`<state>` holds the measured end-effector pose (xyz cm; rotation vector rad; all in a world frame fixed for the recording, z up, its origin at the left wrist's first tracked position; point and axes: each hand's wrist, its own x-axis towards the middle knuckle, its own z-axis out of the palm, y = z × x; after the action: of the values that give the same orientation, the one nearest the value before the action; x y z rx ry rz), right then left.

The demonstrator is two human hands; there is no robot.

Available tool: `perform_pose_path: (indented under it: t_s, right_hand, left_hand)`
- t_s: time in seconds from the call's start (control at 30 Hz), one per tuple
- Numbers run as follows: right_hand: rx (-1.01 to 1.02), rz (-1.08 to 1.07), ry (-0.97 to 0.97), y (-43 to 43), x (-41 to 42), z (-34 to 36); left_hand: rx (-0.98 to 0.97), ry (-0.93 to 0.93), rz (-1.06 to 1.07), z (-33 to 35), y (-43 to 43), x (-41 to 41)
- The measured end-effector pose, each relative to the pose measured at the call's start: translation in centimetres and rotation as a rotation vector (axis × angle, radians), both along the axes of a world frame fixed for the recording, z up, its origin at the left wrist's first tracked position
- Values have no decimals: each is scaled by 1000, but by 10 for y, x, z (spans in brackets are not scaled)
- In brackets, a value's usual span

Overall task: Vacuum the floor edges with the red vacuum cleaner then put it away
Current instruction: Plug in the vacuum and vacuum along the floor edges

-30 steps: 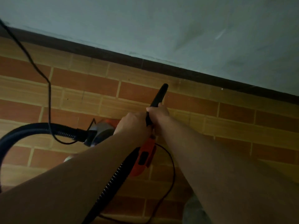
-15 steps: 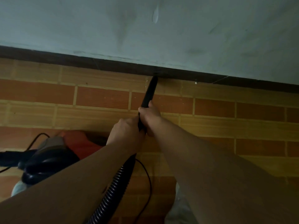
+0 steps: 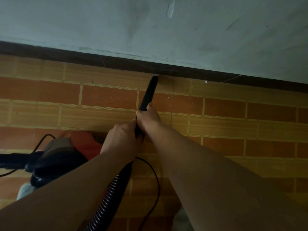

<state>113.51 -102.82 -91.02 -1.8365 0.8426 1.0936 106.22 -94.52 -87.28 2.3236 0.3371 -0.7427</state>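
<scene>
Nozzle [image 3: 148, 94] tip now at foot of far skirting [image 3: 116, 62], was short of it a second ago. Left hand [image 3: 120, 139] and right hand [image 3: 148, 120] both grip nozzle. Red vacuum cleaner [image 3: 66, 152] near left. Edge pass started, I judge; pale specks [image 3: 206, 82] wait further right.

We see only part of the red vacuum cleaner [image 3: 80, 144]: our left forearm [image 3: 66, 189] covers its near side, and a black hose [image 3: 11, 160] at its left runs off the edge. The lower end of the nozzle [image 3: 149, 92] is buried between the left hand [image 3: 120, 140] and the right hand [image 3: 148, 120], whose fingers curl out of sight round it. The ribbed hose [image 3: 110, 197] and the cord [image 3: 156, 185] leave by the bottom edge, where a pale shape [image 3: 181, 220] is cut off beyond telling.
</scene>
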Motion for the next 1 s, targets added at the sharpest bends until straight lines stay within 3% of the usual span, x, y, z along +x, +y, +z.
perform_pose_path:
  t_s: [0.2,0.33,0.6,1.0]
  right_hand:
    - [-4,57,21,-5,-5,3]
    - [-64,100,-64,-5,5,5]
    - [-52,205,-81,2,-3,1]
    - [-75,138,-98,-27,22,-10]
  left_hand:
    - [-7,-48,-46,-5,4,-14]
    - [0,-38,-88,-8,5,-12]
    - [61,70,-85,-15,11,-22]
    - [83,48,-143,-30,-26,13]
